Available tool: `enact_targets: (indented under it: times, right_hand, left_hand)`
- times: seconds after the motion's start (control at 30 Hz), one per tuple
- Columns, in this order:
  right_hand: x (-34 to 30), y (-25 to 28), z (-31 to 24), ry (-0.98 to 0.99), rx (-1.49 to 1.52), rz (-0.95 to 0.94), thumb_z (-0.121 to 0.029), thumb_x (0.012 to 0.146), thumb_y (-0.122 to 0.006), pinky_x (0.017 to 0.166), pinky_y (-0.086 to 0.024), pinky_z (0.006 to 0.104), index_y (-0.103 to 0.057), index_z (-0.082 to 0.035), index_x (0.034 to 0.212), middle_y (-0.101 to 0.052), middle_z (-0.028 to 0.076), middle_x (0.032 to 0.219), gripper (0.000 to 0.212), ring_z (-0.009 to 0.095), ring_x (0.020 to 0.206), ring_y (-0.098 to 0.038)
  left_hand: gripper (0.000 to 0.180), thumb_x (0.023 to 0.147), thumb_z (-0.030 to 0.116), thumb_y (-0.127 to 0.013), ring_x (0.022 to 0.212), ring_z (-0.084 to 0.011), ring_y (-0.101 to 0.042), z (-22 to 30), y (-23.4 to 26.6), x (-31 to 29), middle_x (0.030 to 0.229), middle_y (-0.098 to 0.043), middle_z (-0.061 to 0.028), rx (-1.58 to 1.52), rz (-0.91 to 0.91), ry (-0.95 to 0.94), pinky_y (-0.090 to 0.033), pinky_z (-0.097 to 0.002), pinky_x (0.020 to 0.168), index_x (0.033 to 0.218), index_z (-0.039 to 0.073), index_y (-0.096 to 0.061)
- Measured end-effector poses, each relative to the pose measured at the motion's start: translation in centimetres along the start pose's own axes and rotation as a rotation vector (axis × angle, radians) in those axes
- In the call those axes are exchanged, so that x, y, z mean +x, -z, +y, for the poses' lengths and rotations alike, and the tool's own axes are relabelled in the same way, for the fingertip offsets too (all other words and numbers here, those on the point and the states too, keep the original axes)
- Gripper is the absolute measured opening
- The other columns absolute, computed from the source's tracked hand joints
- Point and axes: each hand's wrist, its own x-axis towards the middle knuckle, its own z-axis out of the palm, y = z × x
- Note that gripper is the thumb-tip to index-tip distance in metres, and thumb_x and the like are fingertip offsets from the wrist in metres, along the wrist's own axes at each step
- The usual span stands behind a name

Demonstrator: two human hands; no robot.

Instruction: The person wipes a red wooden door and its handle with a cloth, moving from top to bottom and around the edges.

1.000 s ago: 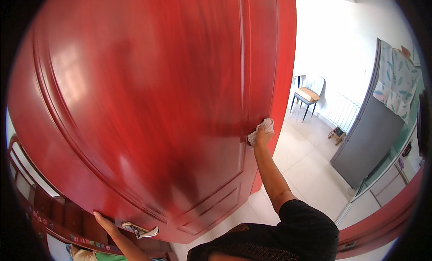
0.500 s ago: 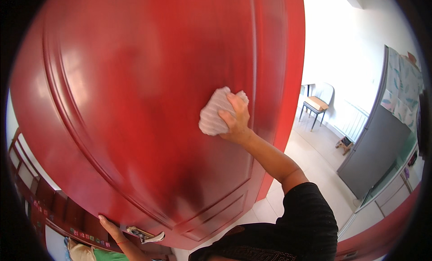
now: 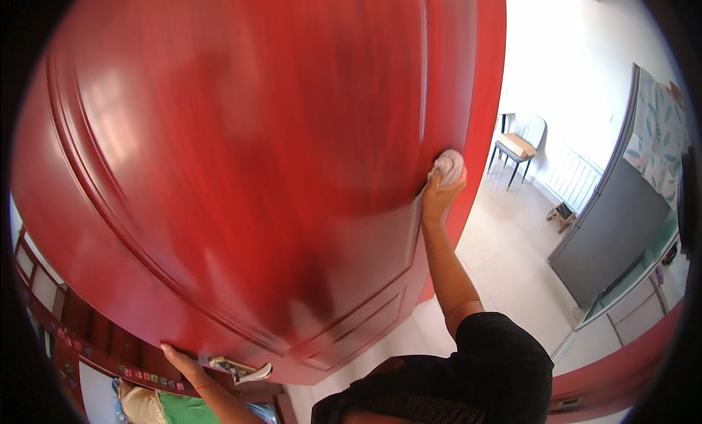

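The cloth [image 3: 449, 165] has moved right across the door [image 3: 278, 131] since half a second ago: then it lay spread on the middle panel, now it sits bunched on the strip right of the moulding [image 3: 423, 66], close to the door's right edge. The right arm has swung with it and now reaches almost straight toward the far side.

The right hand [image 3: 441, 196] has its fingers closed round the cloth, which presses against the red surface.

The left hand [image 3: 181, 362] stays at the door's near left edge, just left of the handle [image 3: 241, 370] and apart from it. One digit shows along the edge; the others are hidden, so I cannot tell how far they are open.
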Motion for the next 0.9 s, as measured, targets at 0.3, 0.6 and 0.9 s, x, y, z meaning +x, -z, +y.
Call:
enact_targets:
  times: [0.3,0.6,0.9]
  right_hand:
    - [-5.5,1.6,-9.7,-0.259,0.166,-0.114,-0.012,0.078,-0.065,0.102,-0.033,0.0426,-0.035,0.004,0.13,-0.04,0.022,0.124,0.061,0.036,0.12,-0.039]
    - [-12.0,0.7,-26.9,0.979,0.387,-0.408,-0.013,0.068,-0.07,0.088,-0.041,0.0454,-0.052,-0.02,0.117,-0.047,0.017,0.125,0.052,0.036,0.112,-0.048]
    - [-0.5,-4.2,-28.0,0.478,0.192,-0.119,-0.031,0.077,-0.07,0.1,-0.035,0.0447,-0.039,0.0,0.129,-0.043,0.024,0.127,0.068,0.039,0.118,-0.044]
  left_hand:
    - [0.065,0.095,0.048,-0.038,0.108,-0.0253,-0.052,1.1,-0.4,0.3,0.122,-0.053,-0.0161,0.108,-0.138,0.036,-0.04,-0.038,0.095,0.124,-0.01,-0.048]
    - [0.071,0.089,0.055,-0.046,0.096,-0.0236,-0.057,2.0,-2.3,-0.4,0.109,-0.06,-0.0158,0.125,-0.16,-0.074,-0.045,-0.0361,0.085,0.114,-0.011,-0.054]
    - [0.063,0.089,0.049,-0.048,0.092,-0.0257,-0.059,5.7,-1.9,-0.9,0.102,-0.063,-0.0193,0.104,-0.19,-0.133,-0.045,-0.0358,0.083,0.115,-0.007,-0.054]
